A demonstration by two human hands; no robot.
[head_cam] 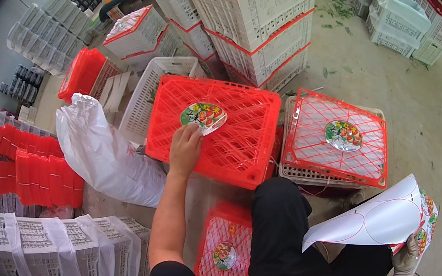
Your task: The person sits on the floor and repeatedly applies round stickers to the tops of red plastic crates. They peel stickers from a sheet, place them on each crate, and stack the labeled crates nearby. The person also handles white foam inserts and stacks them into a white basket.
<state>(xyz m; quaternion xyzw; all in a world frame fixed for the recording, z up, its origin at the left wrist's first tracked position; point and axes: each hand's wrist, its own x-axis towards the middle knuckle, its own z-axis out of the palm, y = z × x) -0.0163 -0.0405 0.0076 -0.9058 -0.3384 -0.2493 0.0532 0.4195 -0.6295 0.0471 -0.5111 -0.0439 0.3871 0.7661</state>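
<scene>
My left hand (184, 150) is at the lower left edge of an oval fruit sticker (211, 117), fingers on it, over a stack of red plastic lattice crate lids (245, 151) in front of me. My right hand (406, 258), in a pale glove, grips a curled sheet of stickers (385, 215) at the lower right; part of its white backing with oval outlines faces up. A red lattice lid (311, 122) bearing an oval sticker lies to the right of the stack. Another stickered red lid (211, 259) is low down beside my leg.
A white plastic sack (94, 147) leans left of the stack. Behind it stands a white basket (139, 103). Tall stacks of white crates with red lids (257, 16) rise ahead. Strapped grey crates (56, 260) and bundled red lids (42, 178) fill the left; lined crates (397, 18) stand at right.
</scene>
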